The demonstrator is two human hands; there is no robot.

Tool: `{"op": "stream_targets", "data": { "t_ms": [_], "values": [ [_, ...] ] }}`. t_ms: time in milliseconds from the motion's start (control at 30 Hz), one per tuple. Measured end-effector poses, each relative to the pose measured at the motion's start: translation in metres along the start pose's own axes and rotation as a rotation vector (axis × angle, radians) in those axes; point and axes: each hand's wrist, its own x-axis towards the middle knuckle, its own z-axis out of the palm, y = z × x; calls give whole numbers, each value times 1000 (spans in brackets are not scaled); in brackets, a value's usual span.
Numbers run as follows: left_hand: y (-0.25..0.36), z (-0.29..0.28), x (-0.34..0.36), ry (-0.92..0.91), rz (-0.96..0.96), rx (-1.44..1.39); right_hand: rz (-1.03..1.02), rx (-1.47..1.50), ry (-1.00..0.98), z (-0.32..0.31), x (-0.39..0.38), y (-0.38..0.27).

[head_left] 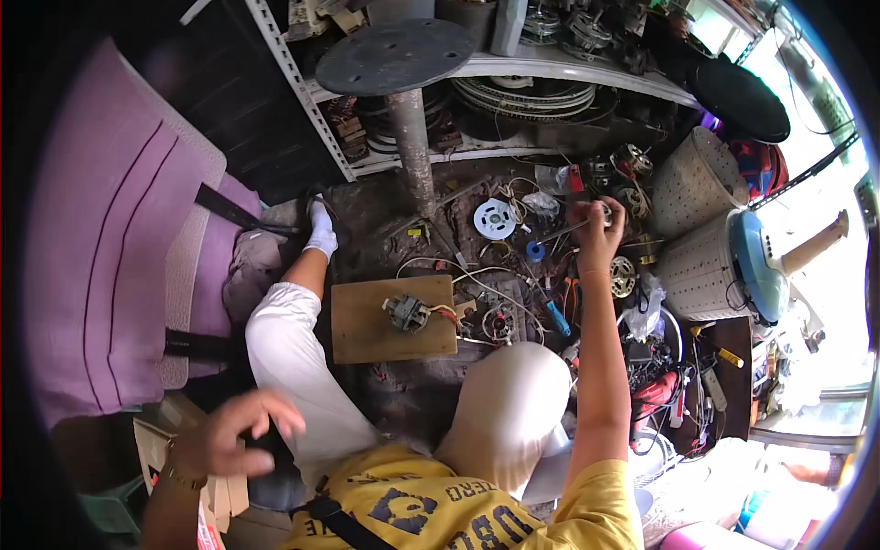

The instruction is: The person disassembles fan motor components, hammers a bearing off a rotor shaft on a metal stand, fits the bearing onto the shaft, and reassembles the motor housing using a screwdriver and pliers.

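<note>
My right hand [600, 236] is stretched forward over the clutter, its fingers closed round the end of a thin metal rod [561, 232]. The rod slants down to the left toward a small blue spool [535, 252]; its gripped end is mostly hidden by my fingers. At the lower left, my left hand [246, 431] hangs in the air beside my knee, slightly blurred, fingers apart and holding nothing. A small electric motor [406, 313] with coloured wires rests on a wooden board [357, 344] between my legs, apart from both hands.
A white slotted disc [495, 219], a blue-handled screwdriver [557, 318] and loose wires lie around the board. A round-topped metal stand [394, 57] rises ahead. Perforated bins [701, 183] stand right, a purple-covered chair [119, 238] left, and shelves [587, 69] at the back.
</note>
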Motion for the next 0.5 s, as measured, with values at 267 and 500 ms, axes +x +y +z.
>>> {"op": "stream_targets", "data": {
  "t_ms": [267,500],
  "values": [
    [-158,-87,65,965,9,472,-383,-257,-18,39,70,39],
    [-160,-101,231,642,278,817,-208,-661,54,-89,96,254]
  ]
}}
